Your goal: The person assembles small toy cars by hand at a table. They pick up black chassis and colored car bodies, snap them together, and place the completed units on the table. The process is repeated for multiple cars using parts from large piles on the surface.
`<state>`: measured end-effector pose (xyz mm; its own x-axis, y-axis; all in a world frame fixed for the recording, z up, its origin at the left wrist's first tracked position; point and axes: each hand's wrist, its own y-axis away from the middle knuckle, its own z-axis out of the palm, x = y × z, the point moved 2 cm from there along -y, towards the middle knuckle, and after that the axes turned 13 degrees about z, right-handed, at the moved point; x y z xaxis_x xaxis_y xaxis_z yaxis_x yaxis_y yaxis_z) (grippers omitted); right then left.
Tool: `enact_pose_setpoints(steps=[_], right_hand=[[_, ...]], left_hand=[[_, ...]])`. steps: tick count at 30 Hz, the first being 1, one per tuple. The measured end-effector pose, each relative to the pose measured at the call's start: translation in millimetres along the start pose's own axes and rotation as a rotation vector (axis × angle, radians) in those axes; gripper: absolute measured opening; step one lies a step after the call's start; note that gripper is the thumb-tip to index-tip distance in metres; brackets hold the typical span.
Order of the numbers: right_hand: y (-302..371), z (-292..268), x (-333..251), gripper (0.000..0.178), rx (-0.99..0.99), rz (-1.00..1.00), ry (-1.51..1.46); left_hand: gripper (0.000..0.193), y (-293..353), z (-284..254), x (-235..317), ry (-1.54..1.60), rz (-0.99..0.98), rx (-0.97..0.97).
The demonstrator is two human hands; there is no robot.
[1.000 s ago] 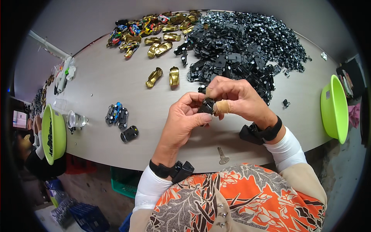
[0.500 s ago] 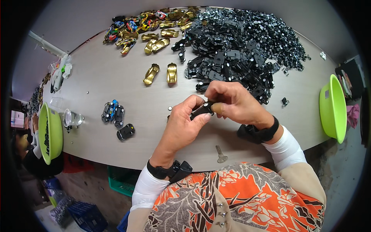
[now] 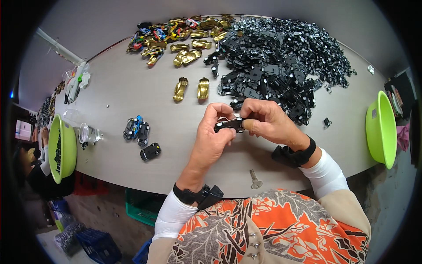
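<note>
Black chassis (image 3: 232, 125) between left fingers (image 3: 225, 135) and right fingers (image 3: 254, 126)

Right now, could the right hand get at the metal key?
Probably yes: the metal key lies uncovered, nearer the body than the right hand, with nothing visible between them. But its thumb and fingers are at the black toy-car chassis, so it would likely need to let go first.

Pale table (image 3: 118, 92) against grey wall (image 3: 105, 24)
</note>
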<state>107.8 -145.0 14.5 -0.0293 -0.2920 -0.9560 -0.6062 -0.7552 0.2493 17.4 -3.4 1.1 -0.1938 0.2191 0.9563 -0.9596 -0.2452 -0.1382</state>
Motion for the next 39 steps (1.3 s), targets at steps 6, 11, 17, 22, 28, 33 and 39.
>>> enact_pose_setpoints(steps=[6,11,17,22,28,33,39], right_hand=[[4,3,-4,0.004,-0.121,0.113,-0.033],[5,-9,-12,0.006,-0.008,-0.005,-0.065],[9,-14,-16,0.003,-0.064,-0.075,-0.101],[7,-3,-12,0.015,-0.024,-0.228,0.252],[7,21,-1,0.015,0.021,-0.301,0.331],[7,37,1,0.012,-0.101,-0.249,0.307],[0,1,-6,0.012,0.142,-0.260,0.552]], left_hand=[[0.029,-3,-10,-5,0.198,0.078,0.177],[0.022,1,-3,-4,0.311,-0.023,0.031],[0.021,4,4,1,0.063,-0.069,-0.187],[0.014,15,9,6,-0.284,0.006,-0.188],[0.018,34,-2,3,-0.522,0.078,-0.195],[0.016,50,-22,21,-0.656,0.102,-0.184],[0.022,45,-99,55,-1.164,0.236,0.092]])
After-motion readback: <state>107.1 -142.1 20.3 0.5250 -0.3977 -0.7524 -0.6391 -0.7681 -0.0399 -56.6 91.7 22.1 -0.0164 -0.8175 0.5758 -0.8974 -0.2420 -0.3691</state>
